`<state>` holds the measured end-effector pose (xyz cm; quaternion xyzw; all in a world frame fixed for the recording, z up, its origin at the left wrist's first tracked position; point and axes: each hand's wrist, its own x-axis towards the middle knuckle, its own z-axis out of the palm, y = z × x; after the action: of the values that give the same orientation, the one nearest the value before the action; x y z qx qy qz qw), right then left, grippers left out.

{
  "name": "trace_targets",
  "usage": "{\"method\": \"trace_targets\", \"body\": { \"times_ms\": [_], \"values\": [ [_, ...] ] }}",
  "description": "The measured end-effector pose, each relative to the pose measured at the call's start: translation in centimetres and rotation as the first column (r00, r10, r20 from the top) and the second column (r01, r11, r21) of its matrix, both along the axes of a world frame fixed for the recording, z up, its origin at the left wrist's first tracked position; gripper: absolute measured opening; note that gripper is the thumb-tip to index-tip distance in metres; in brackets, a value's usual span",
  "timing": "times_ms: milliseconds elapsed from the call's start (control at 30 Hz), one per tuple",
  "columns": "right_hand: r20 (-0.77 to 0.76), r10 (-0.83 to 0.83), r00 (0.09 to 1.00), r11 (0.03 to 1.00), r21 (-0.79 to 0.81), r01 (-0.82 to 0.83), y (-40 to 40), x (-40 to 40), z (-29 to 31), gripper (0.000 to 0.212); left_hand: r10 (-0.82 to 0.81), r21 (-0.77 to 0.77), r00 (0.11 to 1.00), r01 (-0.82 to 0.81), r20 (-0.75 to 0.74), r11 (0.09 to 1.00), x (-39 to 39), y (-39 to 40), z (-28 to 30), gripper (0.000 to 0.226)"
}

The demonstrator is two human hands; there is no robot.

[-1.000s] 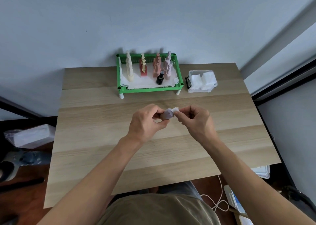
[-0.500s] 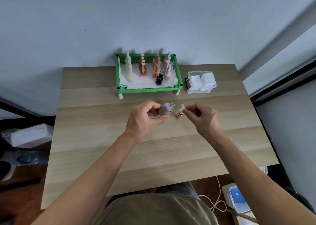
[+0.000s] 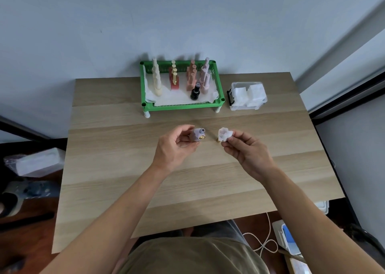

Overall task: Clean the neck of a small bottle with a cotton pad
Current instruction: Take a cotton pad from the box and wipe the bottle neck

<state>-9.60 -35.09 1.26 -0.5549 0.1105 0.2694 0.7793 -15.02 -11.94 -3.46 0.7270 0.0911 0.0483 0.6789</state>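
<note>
L hand [image 3: 177,146] grip holds 1 lilac bottle [image 3: 196,134]; R hand [image 3: 245,149] grip pinches 1 cotton pad [image 3: 224,134], apart.

- We see both forearms bare to the bottom edge, no sleeve showing.
- Left hand [image 3: 174,146] and right hand [image 3: 246,150] carry no glove, ring or watch.
- We see an olive-khaki garment [image 3: 187,257] below, grey cloth at its upper edge.

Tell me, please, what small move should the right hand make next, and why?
Probably bring the cotton pad in the right hand back to the neck of the small bottle. The left hand holds the bottle uncapped, neck towards the pad, but a clear gap separates them, so no wiping happens now.
</note>
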Motion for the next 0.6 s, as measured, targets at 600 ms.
{"method": "trace_targets", "body": {
  "times_ms": [600],
  "values": [
    [-0.192, 0.167, 0.967, 0.935, -0.28, -0.218, -8.0, 4.3, -8.4, 0.014, 0.067, 0.268, 0.934, 0.032, -0.35, 0.963, 0.8, -4.1, -7.4, 0.035]
  ]
}}
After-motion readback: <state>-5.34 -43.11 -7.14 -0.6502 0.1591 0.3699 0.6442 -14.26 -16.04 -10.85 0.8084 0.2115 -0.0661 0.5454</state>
